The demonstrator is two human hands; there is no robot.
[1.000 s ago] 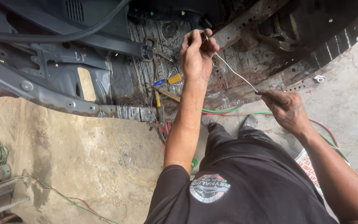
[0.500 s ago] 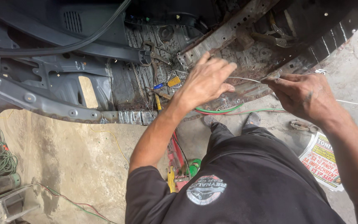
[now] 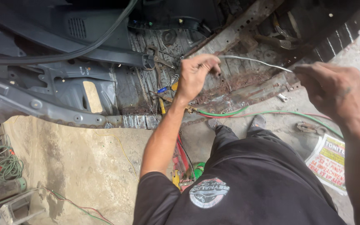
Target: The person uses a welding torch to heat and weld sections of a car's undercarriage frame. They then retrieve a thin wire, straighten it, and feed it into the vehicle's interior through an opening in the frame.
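The left hand (image 3: 196,77) is closed in a pinch around one end of a thin, pale metal rod (image 3: 253,61), and the right hand (image 3: 332,89) pinches the other end between thumb and fingertips. The rod is slender, smooth and slightly bowed; its long axis runs nearly level from left to right, dropping a little toward the right hand. It is held just above the rusted sheet-metal floor pan (image 3: 246,81) of a stripped vehicle body, whose surface is ribbed, flaked brown and pierced with small holes. To the left, grey moulded plastic trim (image 3: 63,89) and a black rubber hose (image 3: 105,39) follow the sill. A green hose (image 3: 226,112) and a red one lie together on the rough concrete floor (image 3: 71,162) below the sill edge. A printed paper sheet (image 3: 328,160) lies on the floor near the right forearm. Compared with half a second ago, the hands have moved apart and the rod now shows as a clear span between them, with the left hand shifted further left.
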